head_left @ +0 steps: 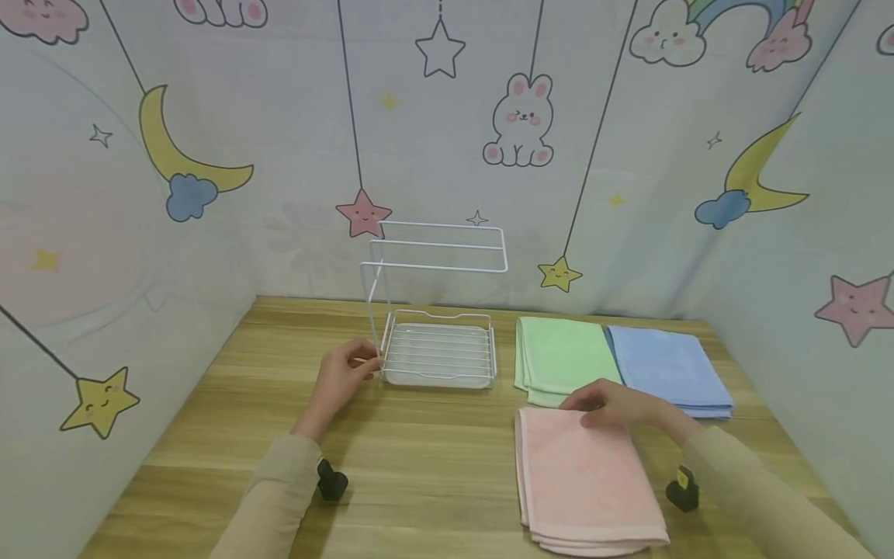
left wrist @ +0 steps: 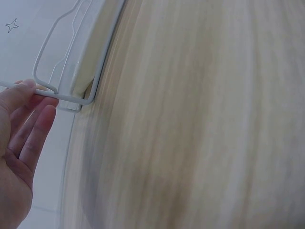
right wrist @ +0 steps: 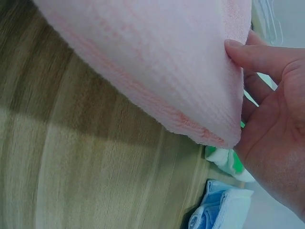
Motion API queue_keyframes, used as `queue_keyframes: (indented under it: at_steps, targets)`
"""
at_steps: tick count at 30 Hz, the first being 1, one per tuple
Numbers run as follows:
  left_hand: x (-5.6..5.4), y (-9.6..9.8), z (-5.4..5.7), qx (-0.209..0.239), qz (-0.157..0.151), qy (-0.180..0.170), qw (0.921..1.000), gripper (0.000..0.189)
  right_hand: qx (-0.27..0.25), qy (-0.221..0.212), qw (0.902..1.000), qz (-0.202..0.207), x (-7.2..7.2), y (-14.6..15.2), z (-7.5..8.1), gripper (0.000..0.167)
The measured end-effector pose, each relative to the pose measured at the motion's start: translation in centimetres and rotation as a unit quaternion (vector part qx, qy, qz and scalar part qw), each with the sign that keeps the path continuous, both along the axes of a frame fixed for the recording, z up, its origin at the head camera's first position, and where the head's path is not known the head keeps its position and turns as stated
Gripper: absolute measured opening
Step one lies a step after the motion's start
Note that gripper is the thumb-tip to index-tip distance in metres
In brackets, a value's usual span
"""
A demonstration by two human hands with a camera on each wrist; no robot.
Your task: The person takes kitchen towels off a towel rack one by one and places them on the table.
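A white wire rack [head_left: 436,353] with a pale tray in its base stands toward the back of the wooden table. My left hand [head_left: 347,366] pinches a wire at its lower left corner between thumb and fingers; the left wrist view shows the hand [left wrist: 24,119] on that wire. A folded pink towel [head_left: 590,481] lies at the front right. Its far edge is pinched by my right hand [head_left: 615,405], with the thumb on top and the fingers beneath, as the right wrist view shows for the towel [right wrist: 157,62].
Behind the pink towel lie a folded green towel [head_left: 566,353] and a folded blue towel [head_left: 670,369] side by side. White walls with cartoon prints enclose the wooden table [head_left: 419,458] at the back and both sides. Each forearm carries a small black device.
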State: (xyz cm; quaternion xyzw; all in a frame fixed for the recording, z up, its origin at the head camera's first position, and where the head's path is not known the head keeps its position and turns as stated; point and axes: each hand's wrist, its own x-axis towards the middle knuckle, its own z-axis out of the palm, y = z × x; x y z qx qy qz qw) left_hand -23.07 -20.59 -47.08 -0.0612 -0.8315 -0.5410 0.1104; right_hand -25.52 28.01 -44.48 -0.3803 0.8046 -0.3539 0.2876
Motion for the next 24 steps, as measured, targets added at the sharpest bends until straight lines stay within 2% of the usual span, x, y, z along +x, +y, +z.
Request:
queue_keyframes:
  at_steps: [8, 13, 16, 20, 24]
  targets:
    - [0.0, 0.3, 0.2, -0.001, 0.0, -0.001, 1.0, 0.011, 0.008, 0.003, 0.9999, -0.008, 0.3, 0.2, 0.1, 0.029]
    - [-0.3, 0.2, 0.4, -0.005, -0.001, -0.01, 0.9999, 0.011, 0.025, 0.026, 0.9992, -0.019, 0.5, -0.1, 0.5, 0.031]
    - [-0.3, -0.2, 0.6, -0.037, -0.002, -0.015, 0.9992, 0.012, 0.042, 0.044, 0.9973, -0.042, 0.7, -0.5, 1.0, 0.035]
    - [0.3, -0.9, 1.3, -0.093, -0.018, -0.011, 0.9954, 0.019, 0.045, 0.066, 0.9942, -0.071, 1.1, -1.2, 2.3, 0.041]
    - [1.3, -2.1, 2.4, -0.14, -0.039, 0.004, 0.9893, 0.033, 0.027, 0.137, 0.9865, -0.087, 2.0, -1.6, 4.1, 0.045]
